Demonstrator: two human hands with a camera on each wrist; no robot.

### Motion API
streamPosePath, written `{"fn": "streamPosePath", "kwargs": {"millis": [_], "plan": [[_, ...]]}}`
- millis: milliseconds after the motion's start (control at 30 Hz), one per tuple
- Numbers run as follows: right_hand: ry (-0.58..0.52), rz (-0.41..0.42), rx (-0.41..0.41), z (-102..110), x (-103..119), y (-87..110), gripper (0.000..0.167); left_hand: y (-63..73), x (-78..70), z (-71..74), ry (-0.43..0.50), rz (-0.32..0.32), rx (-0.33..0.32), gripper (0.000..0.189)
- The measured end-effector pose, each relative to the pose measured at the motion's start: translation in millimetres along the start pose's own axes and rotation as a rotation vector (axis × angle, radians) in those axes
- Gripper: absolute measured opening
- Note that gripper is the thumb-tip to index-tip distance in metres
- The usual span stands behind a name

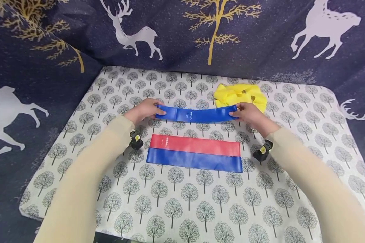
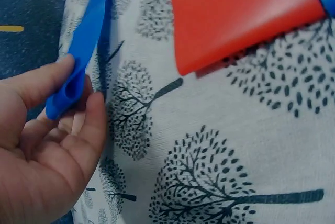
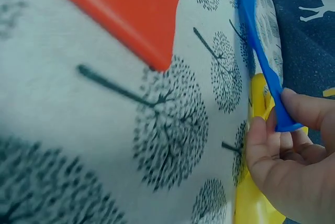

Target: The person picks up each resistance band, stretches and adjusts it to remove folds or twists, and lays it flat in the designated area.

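Observation:
A blue resistance band (image 1: 207, 115), printed "Light", is stretched out flat between both hands above the table. My left hand (image 1: 146, 110) pinches its left end between thumb and fingers. At the other end, my right hand (image 1: 250, 115) pinches it the same way. In the left wrist view, the looped end of the blue band (image 2: 67, 96) shows between the left thumb and fingers. Nearer to me, a red resistance band (image 1: 197, 145), marked "Heavy", lies flat on the table. Along its near edge lies another blue band (image 1: 194, 160).
A crumpled yellow sheet-like thing (image 1: 240, 94) lies behind the right hand. The table (image 1: 170, 202) wears a white cloth with a tree print. Dark fabric (image 1: 176, 33) with deer and trees hangs behind it. Each wrist carries a small black camera (image 1: 136, 140).

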State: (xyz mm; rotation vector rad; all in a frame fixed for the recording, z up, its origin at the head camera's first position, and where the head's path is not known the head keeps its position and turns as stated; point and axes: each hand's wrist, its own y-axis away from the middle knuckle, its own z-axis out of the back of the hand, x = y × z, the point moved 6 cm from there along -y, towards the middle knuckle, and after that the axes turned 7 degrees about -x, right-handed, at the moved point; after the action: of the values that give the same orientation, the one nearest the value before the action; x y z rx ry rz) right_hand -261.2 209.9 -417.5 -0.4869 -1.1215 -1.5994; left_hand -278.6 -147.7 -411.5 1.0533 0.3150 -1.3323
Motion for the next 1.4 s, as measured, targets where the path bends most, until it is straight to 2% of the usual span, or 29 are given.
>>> {"fn": "streamPosePath", "kwargs": {"millis": [133,200,300,367,433,533,600,733,900,1067,1233,1400], "plan": [[-0.003,-0.007,0.056,3,-8,13.4,0.04,5.5,1.7,-0.7,0.012,0.026,0.087,0.05],[0.007,-0.007,0.077,3,-11,20.0,0.037,7.4,2.9,-1.1,-0.026,0.016,0.104,0.049],[0.062,0.007,0.096,1,-16,27.2,0.04,7.6,3.1,-2.2,-0.137,-0.055,0.091,0.046],[0.1,0.02,0.102,-1,-17,30.1,0.05,7.8,0.8,-3.0,-0.232,-0.107,0.055,0.043],[0.137,0.034,0.105,-3,-17,31.8,0.058,8.1,-5.2,-5.0,-0.31,-0.176,0.013,0.041],[0.167,0.034,0.102,-3,-16,33.7,0.062,8.2,-17.1,-12.0,-0.365,-0.27,-0.026,0.041],[0.178,0.027,0.097,-3,-16,34.0,0.061,7.7,-24.4,-19.2,-0.381,-0.326,-0.021,0.042],[0.173,0.006,0.1,-4,-17,32.1,0.058,5.5,-29.9,-35.1,-0.452,-0.382,0.032,0.042],[0.168,0.008,0.092,-3,-18,28.4,0.054,5.4,-32.2,-44.3,-0.519,-0.403,0.018,0.032],[0.163,0.046,0.101,0,-20,26.7,0.046,5.7,-32.4,-44.2,-0.461,-0.395,-0.01,0.017],[0.17,0.056,0.104,3,-22,25.0,0.043,6.9,-31.2,-41.0,-0.384,-0.377,-0.018,0.014],[0.175,0.066,0.125,3,-22,23.6,0.041,6.5,-28.7,-42.6,-0.422,-0.365,0.01,0.019]]}}
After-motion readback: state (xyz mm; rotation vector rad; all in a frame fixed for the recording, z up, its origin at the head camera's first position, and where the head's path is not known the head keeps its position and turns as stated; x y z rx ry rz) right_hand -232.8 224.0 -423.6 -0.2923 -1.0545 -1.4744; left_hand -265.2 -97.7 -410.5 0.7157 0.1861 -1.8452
